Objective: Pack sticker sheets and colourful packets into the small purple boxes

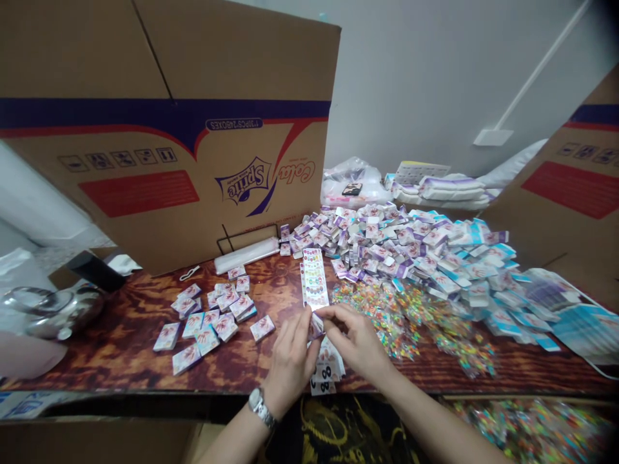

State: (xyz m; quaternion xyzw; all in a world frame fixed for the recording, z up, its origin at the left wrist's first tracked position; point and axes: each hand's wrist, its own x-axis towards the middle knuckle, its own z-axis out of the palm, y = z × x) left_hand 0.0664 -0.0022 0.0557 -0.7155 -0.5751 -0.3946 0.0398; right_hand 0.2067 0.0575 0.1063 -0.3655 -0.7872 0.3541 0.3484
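Observation:
My left hand (290,357) and my right hand (355,338) meet at the near edge of the wooden table (126,341), fingers pinched together on a small printed box (316,324). A long sticker sheet (314,278) lies just beyond the fingertips. Under my hands sits a small stack of printed sheets (325,375). A group of small closed boxes (207,316) lies to the left of my left hand. A big heap of similar small boxes (411,248) fills the table to the right and behind.
A large cardboard carton (169,129) stands upright at the back left. Another carton (565,187) leans at the right. Colourful small packets (416,319) are spread right of my hands. A metal kettle (53,309) sits at the left edge.

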